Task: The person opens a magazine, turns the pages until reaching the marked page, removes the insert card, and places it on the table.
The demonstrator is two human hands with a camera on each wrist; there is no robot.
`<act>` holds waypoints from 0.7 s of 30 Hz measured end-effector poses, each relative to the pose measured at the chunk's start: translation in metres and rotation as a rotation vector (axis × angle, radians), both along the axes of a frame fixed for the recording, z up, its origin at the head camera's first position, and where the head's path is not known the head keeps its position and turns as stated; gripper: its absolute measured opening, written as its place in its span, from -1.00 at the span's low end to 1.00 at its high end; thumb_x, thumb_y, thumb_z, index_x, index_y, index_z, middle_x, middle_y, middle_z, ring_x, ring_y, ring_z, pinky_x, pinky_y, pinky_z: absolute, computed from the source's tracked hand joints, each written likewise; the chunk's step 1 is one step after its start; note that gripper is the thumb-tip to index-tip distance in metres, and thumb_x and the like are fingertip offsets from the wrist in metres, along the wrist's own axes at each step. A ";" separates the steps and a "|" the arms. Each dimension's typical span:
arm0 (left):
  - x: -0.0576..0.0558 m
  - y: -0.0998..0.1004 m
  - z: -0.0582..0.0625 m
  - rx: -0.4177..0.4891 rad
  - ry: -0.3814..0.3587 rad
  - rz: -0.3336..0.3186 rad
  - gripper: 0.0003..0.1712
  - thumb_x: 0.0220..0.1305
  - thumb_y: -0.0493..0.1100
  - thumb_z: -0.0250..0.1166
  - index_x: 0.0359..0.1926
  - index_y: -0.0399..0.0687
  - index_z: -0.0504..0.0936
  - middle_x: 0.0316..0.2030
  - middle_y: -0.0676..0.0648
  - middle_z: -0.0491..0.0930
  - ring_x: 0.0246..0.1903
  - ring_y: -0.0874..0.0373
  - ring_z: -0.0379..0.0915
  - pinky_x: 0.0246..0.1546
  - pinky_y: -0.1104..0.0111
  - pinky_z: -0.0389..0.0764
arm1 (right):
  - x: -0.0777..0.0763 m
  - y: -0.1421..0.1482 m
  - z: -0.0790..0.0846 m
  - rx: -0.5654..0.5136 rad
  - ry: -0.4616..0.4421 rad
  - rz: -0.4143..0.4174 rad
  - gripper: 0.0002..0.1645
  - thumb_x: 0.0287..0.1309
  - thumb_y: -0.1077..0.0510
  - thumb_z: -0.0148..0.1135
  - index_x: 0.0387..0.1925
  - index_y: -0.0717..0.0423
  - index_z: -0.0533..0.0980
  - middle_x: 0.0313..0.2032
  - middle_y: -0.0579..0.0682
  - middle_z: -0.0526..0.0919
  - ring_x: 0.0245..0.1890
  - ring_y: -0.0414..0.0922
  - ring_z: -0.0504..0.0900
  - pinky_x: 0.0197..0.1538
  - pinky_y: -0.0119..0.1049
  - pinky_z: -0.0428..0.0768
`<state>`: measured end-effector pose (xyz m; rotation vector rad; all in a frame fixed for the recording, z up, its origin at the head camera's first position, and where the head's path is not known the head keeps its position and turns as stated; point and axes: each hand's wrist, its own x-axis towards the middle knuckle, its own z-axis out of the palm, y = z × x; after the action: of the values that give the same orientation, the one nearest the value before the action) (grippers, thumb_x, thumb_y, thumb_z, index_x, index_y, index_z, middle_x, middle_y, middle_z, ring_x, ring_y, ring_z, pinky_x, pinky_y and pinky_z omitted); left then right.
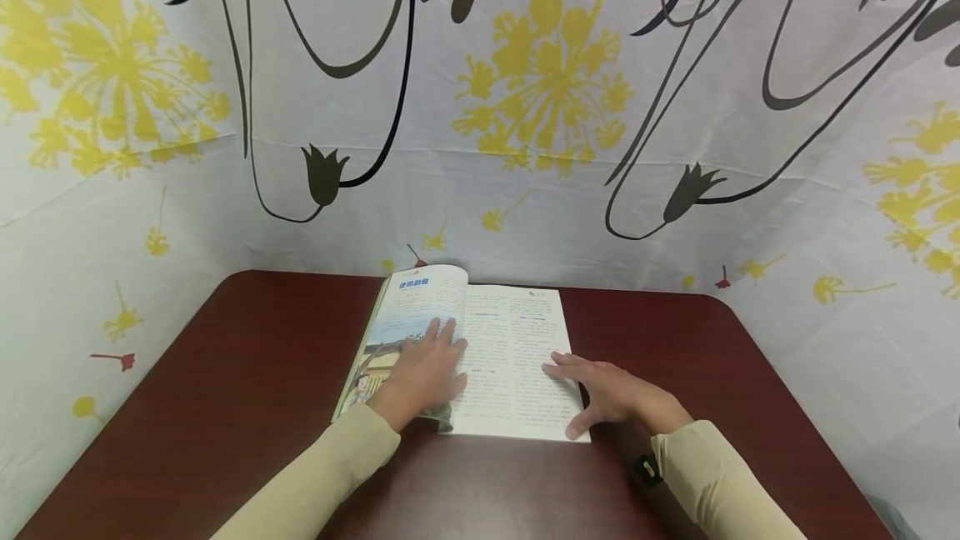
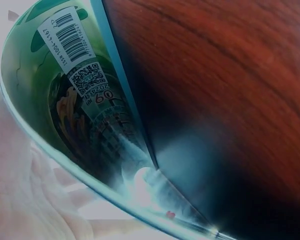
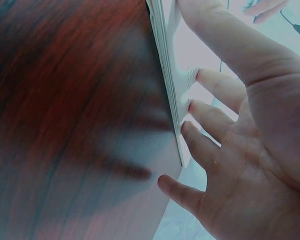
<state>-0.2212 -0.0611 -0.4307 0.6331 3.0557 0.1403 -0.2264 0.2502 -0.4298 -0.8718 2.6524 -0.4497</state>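
An open magazine (image 1: 517,390) lies on the table, with a picture and blue heading on its left page and columns of print on its right. My left hand (image 1: 426,369) rests on the left page near the fold, fingers extended. In the left wrist view the curved green cover (image 2: 35,75) shows a barcode and a square code, and part of the left hand (image 2: 30,185) lies beyond it. My right hand (image 1: 611,394) touches the right page's outer edge, thumb by the lower corner. The right wrist view shows the right hand (image 3: 235,135) with spread fingers beside the page stack.
The dark red wooden table (image 1: 247,373) has rounded far corners. Behind it and at both sides hangs a white cloth (image 1: 495,223) printed with yellow flowers and dark stems. A dark wrist device (image 1: 648,468) sits by the right sleeve (image 1: 712,473).
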 end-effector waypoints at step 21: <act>0.000 -0.002 0.002 0.013 0.045 -0.026 -0.36 0.35 0.07 0.19 0.37 -0.06 0.42 0.45 -0.25 0.19 0.44 -0.23 0.07 0.00 -0.33 0.43 | 0.000 0.001 0.001 -0.015 -0.022 -0.001 0.26 -0.34 -0.21 0.62 0.44 0.11 0.31 0.47 0.20 0.19 0.45 0.22 0.18 0.32 0.24 0.25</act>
<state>-0.2212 -0.0628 -0.4288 0.6851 3.0906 0.1477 -0.2264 0.2511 -0.4290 -0.8651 2.6328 -0.4773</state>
